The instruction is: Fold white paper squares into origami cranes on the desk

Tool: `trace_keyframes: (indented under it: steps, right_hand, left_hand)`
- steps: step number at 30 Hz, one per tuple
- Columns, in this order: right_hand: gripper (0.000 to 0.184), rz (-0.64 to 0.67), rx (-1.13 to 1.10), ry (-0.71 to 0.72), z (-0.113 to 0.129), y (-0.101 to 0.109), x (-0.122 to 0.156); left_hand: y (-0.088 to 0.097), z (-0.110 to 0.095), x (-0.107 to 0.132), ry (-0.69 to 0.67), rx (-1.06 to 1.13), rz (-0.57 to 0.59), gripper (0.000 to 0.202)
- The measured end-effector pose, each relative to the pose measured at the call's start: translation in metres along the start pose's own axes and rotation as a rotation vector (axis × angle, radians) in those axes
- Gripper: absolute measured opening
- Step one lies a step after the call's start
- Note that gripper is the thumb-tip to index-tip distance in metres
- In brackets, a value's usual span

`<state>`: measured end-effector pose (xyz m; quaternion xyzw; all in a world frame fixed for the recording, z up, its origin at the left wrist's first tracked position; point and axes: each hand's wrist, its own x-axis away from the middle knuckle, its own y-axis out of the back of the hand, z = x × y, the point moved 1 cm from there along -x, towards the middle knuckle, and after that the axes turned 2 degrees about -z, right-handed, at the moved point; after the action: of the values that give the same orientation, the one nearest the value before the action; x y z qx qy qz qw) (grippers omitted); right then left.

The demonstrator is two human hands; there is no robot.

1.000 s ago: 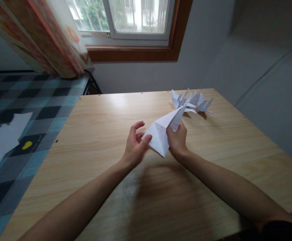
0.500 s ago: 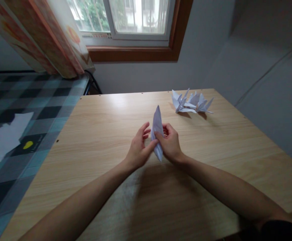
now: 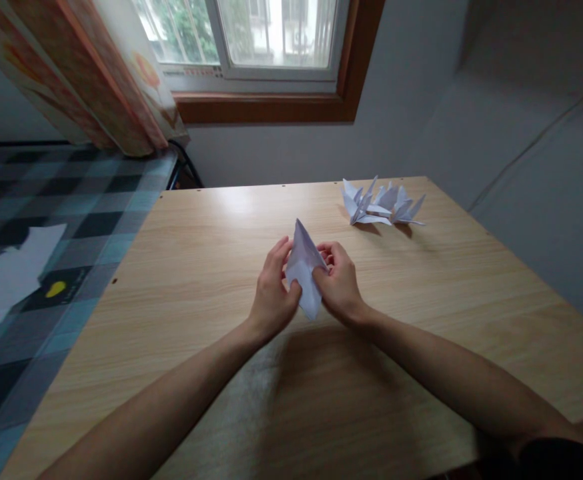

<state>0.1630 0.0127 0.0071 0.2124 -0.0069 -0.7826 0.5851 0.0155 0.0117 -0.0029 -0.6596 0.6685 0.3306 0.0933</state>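
Partly behind thumbs (image 3: 294,292), folded paper (image 3: 303,262).

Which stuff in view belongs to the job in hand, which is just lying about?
In the job:
folded white paper
left hand and right hand, holding it

Lying about, apparently:
folded paper figures, far right of table, possibly related
loose white paper on checked cloth

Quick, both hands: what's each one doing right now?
Left hand: closed on the left edge of the folded white paper, thumb on its near face.
Right hand: closed on the paper's right edge.
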Motion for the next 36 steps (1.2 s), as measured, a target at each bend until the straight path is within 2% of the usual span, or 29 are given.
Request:
trace_keyframes:
  steps: [3, 9, 11, 14, 17, 19, 23, 26, 29, 33, 36]
  right_hand:
    - [0.034, -0.041, 0.01, 0.006, 0.0, 0.002, -0.001]
    - [0.029, 0.036, -0.182, -0.1, -0.002, -0.001, -0.001]
    - [0.028, 0.06, -0.272, -0.108, -0.003, -0.003, 0.0]
    - [0.027, 0.086, -0.362, -0.096, -0.003, -0.007, 0.001]
    - [0.024, 0.09, -0.421, -0.103, -0.005, -0.009, 0.001]
    - [0.023, 0.083, -0.451, -0.122, -0.007, -0.01, 0.0]
    - [0.022, 0.079, -0.453, -0.168, -0.009, -0.011, 0.0]
    - [0.022, 0.08, -0.428, -0.191, -0.009, -0.011, 0.0]
    - [0.026, 0.027, -0.355, -0.207, -0.007, -0.01, 0.001]
    - [0.038, -0.127, -0.134, -0.197, -0.004, -0.006, -0.001]
    - [0.036, -0.164, 0.044, -0.186, -0.005, -0.002, -0.003]
  left_hand:
    - [0.002, -0.005, -0.001, 0.005, -0.029, -0.033, 0.072]
    - [0.006, -0.015, -0.003, -0.066, -0.046, -0.128, 0.058]
    - [0.005, -0.013, -0.004, -0.018, -0.035, -0.163, 0.058]
    - [0.004, -0.006, -0.006, 0.131, 0.006, -0.226, 0.053]
    - [0.004, 0.0, -0.007, 0.262, 0.042, -0.332, 0.052]
    - [0.004, 0.002, -0.006, 0.304, 0.038, -0.39, 0.054]
    - [0.0, 0.002, -0.004, 0.335, 0.135, -0.324, 0.052]
    - [-0.002, -0.002, -0.004, 0.291, 0.177, -0.302, 0.05]
    - [-0.003, -0.006, -0.003, 0.181, 0.164, -0.256, 0.048]
    - [-0.004, -0.013, 0.0, -0.006, 0.053, -0.101, 0.043]
    - [-0.004, -0.017, 0.001, -0.1, -0.056, -0.013, 0.044]
